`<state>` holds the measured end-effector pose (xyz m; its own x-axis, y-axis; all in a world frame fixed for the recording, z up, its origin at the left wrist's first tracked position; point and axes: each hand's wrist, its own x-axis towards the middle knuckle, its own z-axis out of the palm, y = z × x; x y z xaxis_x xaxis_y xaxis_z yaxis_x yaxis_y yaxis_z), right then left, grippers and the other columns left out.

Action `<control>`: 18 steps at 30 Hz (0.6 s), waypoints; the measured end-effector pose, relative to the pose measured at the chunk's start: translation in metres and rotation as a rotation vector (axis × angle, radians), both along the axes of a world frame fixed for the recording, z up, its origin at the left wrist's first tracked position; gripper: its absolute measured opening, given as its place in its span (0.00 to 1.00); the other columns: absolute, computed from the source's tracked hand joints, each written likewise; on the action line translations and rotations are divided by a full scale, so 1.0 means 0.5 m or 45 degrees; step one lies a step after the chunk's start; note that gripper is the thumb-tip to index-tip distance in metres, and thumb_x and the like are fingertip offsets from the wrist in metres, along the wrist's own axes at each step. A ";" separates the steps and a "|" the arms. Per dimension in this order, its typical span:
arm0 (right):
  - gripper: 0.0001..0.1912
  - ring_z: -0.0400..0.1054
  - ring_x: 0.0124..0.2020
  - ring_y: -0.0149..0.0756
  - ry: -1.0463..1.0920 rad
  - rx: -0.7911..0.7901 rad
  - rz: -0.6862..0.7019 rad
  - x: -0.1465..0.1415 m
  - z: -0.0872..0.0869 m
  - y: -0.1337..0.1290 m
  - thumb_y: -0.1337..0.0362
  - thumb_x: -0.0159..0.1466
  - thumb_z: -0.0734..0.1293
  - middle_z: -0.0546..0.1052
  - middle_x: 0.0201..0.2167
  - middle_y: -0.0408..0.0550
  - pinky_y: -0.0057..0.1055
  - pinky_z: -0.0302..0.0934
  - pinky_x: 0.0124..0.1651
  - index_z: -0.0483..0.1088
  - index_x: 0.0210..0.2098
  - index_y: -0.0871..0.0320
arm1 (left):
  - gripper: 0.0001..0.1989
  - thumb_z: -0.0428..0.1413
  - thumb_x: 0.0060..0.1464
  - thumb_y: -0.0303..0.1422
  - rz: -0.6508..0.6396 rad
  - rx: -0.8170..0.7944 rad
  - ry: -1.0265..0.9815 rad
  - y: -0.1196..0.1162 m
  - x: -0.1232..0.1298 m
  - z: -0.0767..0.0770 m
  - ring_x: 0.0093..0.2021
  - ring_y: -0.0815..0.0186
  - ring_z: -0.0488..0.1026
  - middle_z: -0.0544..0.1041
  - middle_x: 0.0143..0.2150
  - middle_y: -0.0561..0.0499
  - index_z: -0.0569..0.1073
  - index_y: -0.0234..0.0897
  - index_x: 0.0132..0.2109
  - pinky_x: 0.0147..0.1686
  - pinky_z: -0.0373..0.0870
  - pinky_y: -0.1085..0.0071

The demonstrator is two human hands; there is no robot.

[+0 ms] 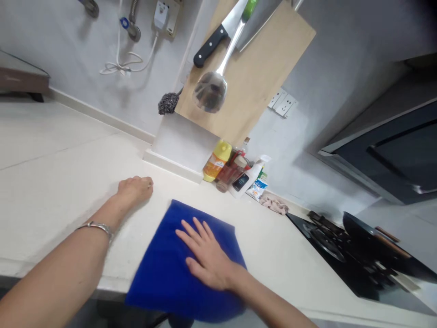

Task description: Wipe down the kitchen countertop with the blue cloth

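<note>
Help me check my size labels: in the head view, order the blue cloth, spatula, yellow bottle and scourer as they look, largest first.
1. Blue cloth
2. Spatula
3. Yellow bottle
4. Scourer

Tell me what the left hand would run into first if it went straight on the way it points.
Sliding along the countertop, the left hand would probably first meet the pale skirting around the jutting wall, though depth is hard to judge.
</note>
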<state>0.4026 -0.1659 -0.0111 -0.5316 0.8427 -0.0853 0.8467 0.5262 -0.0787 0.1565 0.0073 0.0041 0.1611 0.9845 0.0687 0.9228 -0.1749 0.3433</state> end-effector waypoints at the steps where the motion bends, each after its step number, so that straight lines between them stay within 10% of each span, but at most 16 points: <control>1: 0.33 0.23 0.73 0.52 -0.007 0.002 0.015 -0.023 0.002 0.023 0.52 0.71 0.53 0.36 0.74 0.43 0.62 0.28 0.71 0.38 0.71 0.47 | 0.23 0.43 0.58 0.39 0.032 -0.019 -0.001 0.000 0.000 0.003 0.54 0.47 0.73 0.76 0.53 0.38 0.75 0.42 0.54 0.52 0.68 0.54; 9: 0.32 0.27 0.73 0.51 0.021 0.043 0.074 -0.150 -0.006 0.220 0.50 0.71 0.53 0.40 0.74 0.43 0.59 0.29 0.72 0.41 0.71 0.47 | 0.25 0.38 0.62 0.38 0.304 0.097 -0.149 -0.015 0.001 0.036 0.55 0.48 0.72 0.76 0.53 0.38 0.75 0.39 0.54 0.54 0.67 0.54; 18: 0.30 0.35 0.73 0.49 0.119 0.123 -0.083 -0.144 -0.028 0.391 0.49 0.71 0.51 0.45 0.73 0.43 0.58 0.34 0.72 0.47 0.70 0.48 | 0.21 0.41 0.63 0.36 0.229 0.076 -0.091 -0.037 0.005 0.033 0.53 0.51 0.74 0.78 0.49 0.38 0.76 0.38 0.50 0.52 0.68 0.58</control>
<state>0.3304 0.0298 -0.0253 -0.4776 0.8774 0.0455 0.8705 0.4796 -0.1106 0.1588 -0.0112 0.0205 -0.0247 0.9908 0.1330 0.9146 -0.0313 0.4030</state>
